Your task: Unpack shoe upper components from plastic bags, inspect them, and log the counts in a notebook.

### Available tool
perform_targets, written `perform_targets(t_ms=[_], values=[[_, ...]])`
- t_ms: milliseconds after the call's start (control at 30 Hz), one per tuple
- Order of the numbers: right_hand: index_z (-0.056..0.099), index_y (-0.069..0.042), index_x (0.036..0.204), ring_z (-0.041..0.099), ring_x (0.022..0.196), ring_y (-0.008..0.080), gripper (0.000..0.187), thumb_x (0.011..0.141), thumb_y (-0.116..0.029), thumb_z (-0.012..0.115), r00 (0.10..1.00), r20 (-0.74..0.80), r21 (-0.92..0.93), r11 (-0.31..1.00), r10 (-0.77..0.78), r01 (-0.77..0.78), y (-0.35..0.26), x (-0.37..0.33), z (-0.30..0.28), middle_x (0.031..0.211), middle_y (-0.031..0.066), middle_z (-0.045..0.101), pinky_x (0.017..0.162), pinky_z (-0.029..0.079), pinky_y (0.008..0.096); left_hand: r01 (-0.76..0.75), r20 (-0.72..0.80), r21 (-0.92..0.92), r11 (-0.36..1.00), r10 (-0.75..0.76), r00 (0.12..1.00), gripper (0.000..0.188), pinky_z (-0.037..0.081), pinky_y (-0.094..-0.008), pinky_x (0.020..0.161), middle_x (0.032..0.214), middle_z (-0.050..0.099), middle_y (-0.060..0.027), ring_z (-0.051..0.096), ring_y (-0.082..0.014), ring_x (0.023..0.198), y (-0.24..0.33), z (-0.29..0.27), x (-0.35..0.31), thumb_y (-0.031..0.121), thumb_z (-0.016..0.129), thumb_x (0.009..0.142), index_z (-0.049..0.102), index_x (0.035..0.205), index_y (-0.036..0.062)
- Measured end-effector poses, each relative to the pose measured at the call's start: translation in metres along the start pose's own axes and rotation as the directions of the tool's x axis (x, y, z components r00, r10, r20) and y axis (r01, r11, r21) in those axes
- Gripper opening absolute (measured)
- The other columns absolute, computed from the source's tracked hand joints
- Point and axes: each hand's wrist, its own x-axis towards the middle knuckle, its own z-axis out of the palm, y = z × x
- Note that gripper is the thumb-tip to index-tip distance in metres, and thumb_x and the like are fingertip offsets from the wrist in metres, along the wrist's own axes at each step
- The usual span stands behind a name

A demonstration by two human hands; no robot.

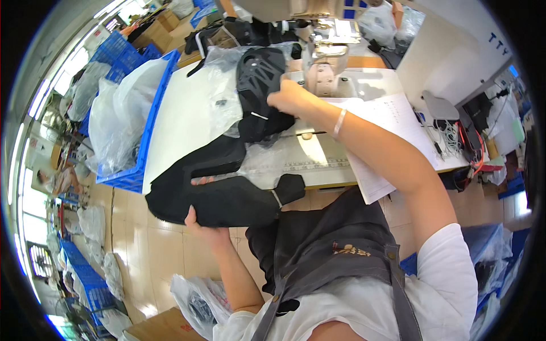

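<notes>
A long black padded fabric piece (222, 199), bent in a U with a strap-like tab at one end, hangs over the table's near edge. My left hand (202, 227) grips its lower arm, thumb in front and fingertips showing through the gap. At its far end, a black plastic shell with slots (261, 71) lies on the table, partly over clear plastic film (224, 102). Beside the shell's right edge, my right hand (293, 99) is closed, close to the sewing machine head (324, 77). What its fingers pinch is hidden.
A blue crate (156, 119) with clear bags stands left of the white table (176, 128). An open notebook (392, 131) lies under my right forearm. Pens, cables and a grey tray (439, 106) sit at the right. A ruler strip (318, 165) runs along the front edge.
</notes>
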Motion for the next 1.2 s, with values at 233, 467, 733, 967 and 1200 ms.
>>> perform_targets(t_ms=[233, 467, 733, 967, 1200], values=[[0.063, -0.005, 0.096, 0.06, 0.064, 0.0228, 0.021, 0.076, 0.0, 0.058, 0.554, -0.022, -0.397, 0.516, -0.832, 0.759, 0.037, -0.166, -0.132, 0.078, 0.009, 0.063, 0.059, 0.049, 0.0317, 0.039, -0.015, -0.021, 0.999, -0.04, 0.999, 0.056, 0.027, -0.0432, 0.105, 0.124, 0.046, -0.0191, 0.04, -0.0297, 0.121, 0.003, 0.011, 0.0, 0.032, 0.041, 0.079, 0.04, 0.122, -0.004], [0.062, -0.001, 0.081, 0.059, 0.06, 0.0231, 0.016, 0.074, -0.015, 0.062, 0.882, -0.389, -0.756, 0.639, -0.266, -0.141, 0.167, -0.212, -0.231, 0.068, 0.0122, 0.059, 0.056, 0.045, 0.0325, 0.041, 0.002, -0.012, 0.999, -0.041, 0.999, 0.057, 0.024, -0.0419, 0.108, 0.129, 0.043, -0.0209, 0.039, -0.0309, 0.123, 0.004, 0.015, 0.004, 0.03, 0.038, 0.084, 0.039, 0.125, -0.0091], [0.054, -0.001, 0.078, 0.06, 0.064, 0.0316, 0.018, 0.071, -0.016, 0.06, 0.792, -0.499, -0.826, 0.468, -0.353, -0.312, 0.221, -0.199, -0.233, 0.074, 0.0156, 0.06, 0.058, 0.049, 0.0392, -0.017, -0.188, 0.091, 0.996, 0.034, 0.982, 0.06, 0.021, -0.0426, 0.109, 0.132, 0.039, -0.0223, 0.036, -0.0313, 0.126, 0.0, 0.021, 0.004, 0.032, 0.037, 0.085, 0.035, 0.128, -0.0104], [0.045, -0.003, 0.08, 0.056, 0.051, 0.0276, 0.015, 0.071, -0.007, 0.057, 0.71, -0.474, -0.79, 0.607, -0.52, -0.084, 0.182, -0.216, -0.21, 0.063, 0.0101, 0.056, 0.048, 0.044, 0.0341, -0.043, 0.077, 0.086, 0.995, 0.036, 0.996, 0.06, 0.015, -0.0434, 0.111, 0.137, 0.033, -0.0202, 0.029, -0.0323, 0.13, 0.005, 0.024, 0.002, 0.028, 0.035, 0.086, 0.028, 0.133, -0.0084], [0.051, -0.002, 0.09, 0.056, 0.056, 0.0228, 0.015, 0.076, -0.002, 0.055, 0.79, -0.417, -0.251, 0.893, -0.449, 0.375, 0.169, -0.166, -0.196, 0.065, 0.011, 0.055, 0.056, 0.044, 0.0296, -0.039, 0.175, 0.237, 0.971, -0.003, 0.985, 0.057, 0.017, -0.0415, 0.11, 0.14, 0.033, -0.014, 0.027, -0.0274, 0.131, 0.006, 0.042, 0.013, 0.03, 0.038, 0.09, 0.028, 0.135, -0.0022]])
